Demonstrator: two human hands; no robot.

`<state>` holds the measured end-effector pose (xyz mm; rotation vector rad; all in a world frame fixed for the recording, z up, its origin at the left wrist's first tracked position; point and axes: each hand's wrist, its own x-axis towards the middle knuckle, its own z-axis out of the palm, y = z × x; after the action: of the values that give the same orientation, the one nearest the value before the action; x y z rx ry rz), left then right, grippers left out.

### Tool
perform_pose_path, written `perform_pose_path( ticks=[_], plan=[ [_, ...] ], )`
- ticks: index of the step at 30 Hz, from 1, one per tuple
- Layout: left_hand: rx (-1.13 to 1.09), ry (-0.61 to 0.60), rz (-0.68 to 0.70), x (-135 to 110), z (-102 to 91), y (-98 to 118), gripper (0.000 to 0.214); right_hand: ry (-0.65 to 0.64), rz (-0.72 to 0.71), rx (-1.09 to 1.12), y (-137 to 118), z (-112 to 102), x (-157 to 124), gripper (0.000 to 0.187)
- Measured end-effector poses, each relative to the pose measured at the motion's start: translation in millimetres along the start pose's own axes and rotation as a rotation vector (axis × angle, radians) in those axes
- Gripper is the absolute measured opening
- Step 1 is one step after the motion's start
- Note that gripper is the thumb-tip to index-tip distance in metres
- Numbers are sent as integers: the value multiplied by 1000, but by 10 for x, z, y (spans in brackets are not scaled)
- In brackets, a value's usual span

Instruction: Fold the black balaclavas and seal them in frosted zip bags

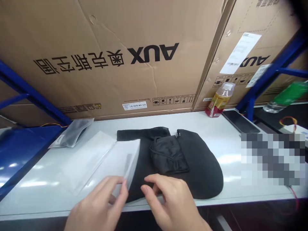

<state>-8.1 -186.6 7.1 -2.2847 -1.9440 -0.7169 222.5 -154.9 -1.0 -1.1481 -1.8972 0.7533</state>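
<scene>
Left hand (99,203): grip pinching edge of white bag (115,160)
Right hand (173,199): grip released, loosely curled, at black fabric's (204,166) near edge
Bag: left of black fabric, partly overlapping
Bundle (169,154): atop black fabric

White table (231,179) bears black fabric (170,160), 1 grey bag (73,133), 1 bottle (220,101).

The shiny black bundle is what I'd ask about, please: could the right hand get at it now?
Probably yes: the right hand is in front, apparently empty, and the shiny black bundle lies uncovered on the larger black item.
</scene>
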Motion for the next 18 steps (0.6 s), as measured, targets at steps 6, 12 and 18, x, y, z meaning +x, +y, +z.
perform_pose_path(
  ticks=[6,12,18],
  plan=[
    [-245,18,-106,128,65,368,31,-153,269,73,-109,39,117,37],
    [-114,146,99,226,65,135,43,-9,292,-45,126,-277,93,35],
    [-6,150,200,298,280,185,48,243,256,-688,611,-421,257,46]
  ],
)
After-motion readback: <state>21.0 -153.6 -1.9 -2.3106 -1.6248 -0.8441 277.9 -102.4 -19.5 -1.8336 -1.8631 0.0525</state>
